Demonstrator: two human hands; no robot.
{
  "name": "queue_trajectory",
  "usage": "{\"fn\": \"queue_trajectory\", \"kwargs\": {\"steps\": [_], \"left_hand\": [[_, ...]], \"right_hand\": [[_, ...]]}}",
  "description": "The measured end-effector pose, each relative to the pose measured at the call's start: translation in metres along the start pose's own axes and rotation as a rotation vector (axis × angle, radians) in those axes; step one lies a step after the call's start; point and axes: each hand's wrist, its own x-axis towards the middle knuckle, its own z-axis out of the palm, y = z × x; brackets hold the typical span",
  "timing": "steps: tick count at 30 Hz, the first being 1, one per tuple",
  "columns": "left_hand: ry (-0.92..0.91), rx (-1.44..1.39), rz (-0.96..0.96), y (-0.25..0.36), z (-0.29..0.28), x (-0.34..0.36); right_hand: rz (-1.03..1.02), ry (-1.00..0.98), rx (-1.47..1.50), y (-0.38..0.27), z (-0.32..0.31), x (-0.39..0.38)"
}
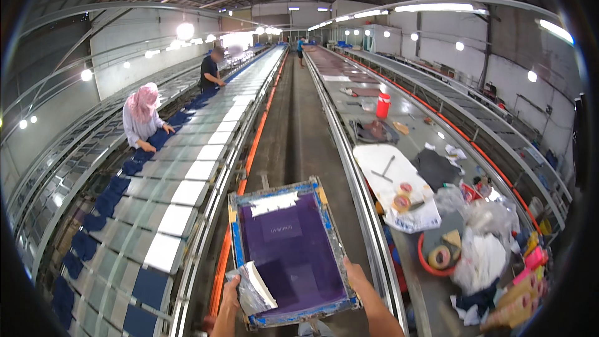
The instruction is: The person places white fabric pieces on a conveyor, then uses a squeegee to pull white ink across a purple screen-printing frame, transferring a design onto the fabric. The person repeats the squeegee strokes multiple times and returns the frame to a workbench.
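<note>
The screen [293, 243] lies between my two hands, over the aisle [299, 125], its near end toward my body. My right fingers [349, 265] grip its right side near the close corner, their tips hidden. My left fingers [234, 281] are closed on the scraper [259, 285] at the near left corner; whether they grip the frame too, I can't tell. The screen's long axis runs away from me up the aisle, far end leaning slightly left. Left table [178, 178] and right table [365, 107] flank it.
</note>
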Motion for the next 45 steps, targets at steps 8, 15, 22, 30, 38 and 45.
{"fn": "queue_trajectory", "kwargs": {"steps": [8,15,22,30,38,45], "left_hand": [[0.145,-0.159,-0.160,0.060,0.104,0.220],[0.115,-0.437,0.055,0.087,0.196,0.442],[-0.053,-0.631,-0.018,0.184,0.341,0.692],[-0.239,-0.767,-0.114,0.196,0.490,0.947],[-0.188,-0.539,-0.056,0.262,0.630,1.198],[-0.401,-0.364,0.267,0.385,0.745,1.422]], "right_hand": [[0.082,0.085,-0.091,-0.157,0.057,0.233],[-0.063,0.084,-0.025,-0.213,0.095,0.518],[0.046,0.298,0.041,-0.336,0.092,0.702],[-0.022,0.450,0.470,-0.374,0.097,0.936],[-0.211,0.255,0.734,-0.538,0.139,1.209],[-0.199,0.230,0.709,-0.730,0.152,1.403]]}}
